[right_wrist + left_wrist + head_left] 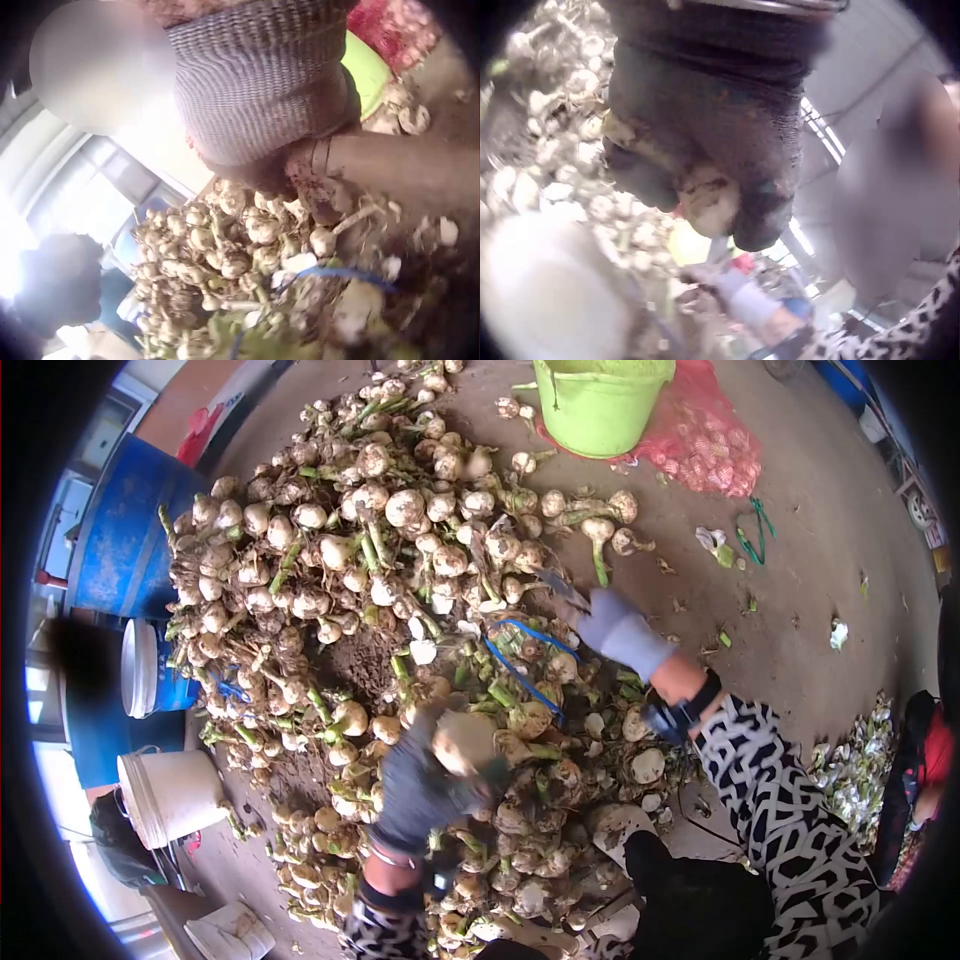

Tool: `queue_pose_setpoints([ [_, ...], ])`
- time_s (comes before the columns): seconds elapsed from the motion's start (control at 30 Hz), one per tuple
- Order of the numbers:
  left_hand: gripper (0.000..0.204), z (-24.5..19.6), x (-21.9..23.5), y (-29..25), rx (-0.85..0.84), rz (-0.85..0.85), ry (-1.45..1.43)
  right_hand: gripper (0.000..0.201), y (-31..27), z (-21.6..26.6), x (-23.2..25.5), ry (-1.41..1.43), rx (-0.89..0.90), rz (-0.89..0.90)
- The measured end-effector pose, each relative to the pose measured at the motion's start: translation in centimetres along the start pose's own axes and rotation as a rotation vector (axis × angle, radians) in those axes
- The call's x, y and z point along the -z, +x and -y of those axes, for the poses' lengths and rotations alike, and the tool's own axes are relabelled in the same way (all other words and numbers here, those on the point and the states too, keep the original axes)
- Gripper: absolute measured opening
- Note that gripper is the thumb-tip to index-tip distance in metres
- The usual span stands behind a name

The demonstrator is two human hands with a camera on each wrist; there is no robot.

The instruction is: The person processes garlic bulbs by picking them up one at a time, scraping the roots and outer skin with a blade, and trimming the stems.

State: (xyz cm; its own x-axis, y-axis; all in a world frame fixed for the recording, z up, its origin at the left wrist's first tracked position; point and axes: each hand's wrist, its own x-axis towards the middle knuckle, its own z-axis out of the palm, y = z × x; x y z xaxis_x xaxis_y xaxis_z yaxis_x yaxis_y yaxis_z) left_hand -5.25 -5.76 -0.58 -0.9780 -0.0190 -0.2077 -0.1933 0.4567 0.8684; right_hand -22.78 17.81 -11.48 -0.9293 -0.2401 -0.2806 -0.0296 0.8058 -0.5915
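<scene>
My left hand (418, 790), in a dark grey glove, grips a large pale garlic bulb (466, 742) low over the near part of the heap. In the left wrist view its fingers curl round a soil-marked bulb (709, 201). My right hand (618, 630), in a light grey knitted glove, holds a knife (562, 590) at the right edge of the heap, its dark blade pointing up and left. Most of the handle is hidden in the fist. Around both hands lies a big heap of garlic bulbs (405, 508) with cut green stems and dirty roots.
A blue strap (525, 675) loops over the heap between the hands. Beyond it stand a lime-green bucket (600, 410) and a red mesh bag (700, 445) of bulbs. Blue barrels (135, 525) and a white bucket (172, 797) line the left. Peelings (855, 760) lie at right, beside another person's red sleeve (937, 745).
</scene>
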Motion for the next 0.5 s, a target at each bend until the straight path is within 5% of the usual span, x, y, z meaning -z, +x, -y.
queue_pose_setpoints([
  [0.13,0.056,4.4,3.0,2.3,-0.188,0.155,0.793,0.041,6.8,4.3,0.3,0.049,0.052,0.075],
  [0.27,0.038,8.4,2.4,2.7,-0.207,0.138,0.557,0.041,13.4,6.3,-2.4,-0.199,0.024,0.137],
  [0.33,0.038,8.7,2.5,4.0,0.008,0.084,-0.023,0.043,12.4,7.1,-1.6,-0.184,0.034,0.169],
  [0.4,0.033,7.6,2.2,5.6,0.024,-0.072,-0.231,0.044,11.4,6.7,-1.5,-0.165,0.040,0.186],
  [0.5,0.040,6.9,0.7,9.3,0.021,-0.076,-0.411,0.041,9.4,3.2,-6.0,0.225,0.158,0.175],
])
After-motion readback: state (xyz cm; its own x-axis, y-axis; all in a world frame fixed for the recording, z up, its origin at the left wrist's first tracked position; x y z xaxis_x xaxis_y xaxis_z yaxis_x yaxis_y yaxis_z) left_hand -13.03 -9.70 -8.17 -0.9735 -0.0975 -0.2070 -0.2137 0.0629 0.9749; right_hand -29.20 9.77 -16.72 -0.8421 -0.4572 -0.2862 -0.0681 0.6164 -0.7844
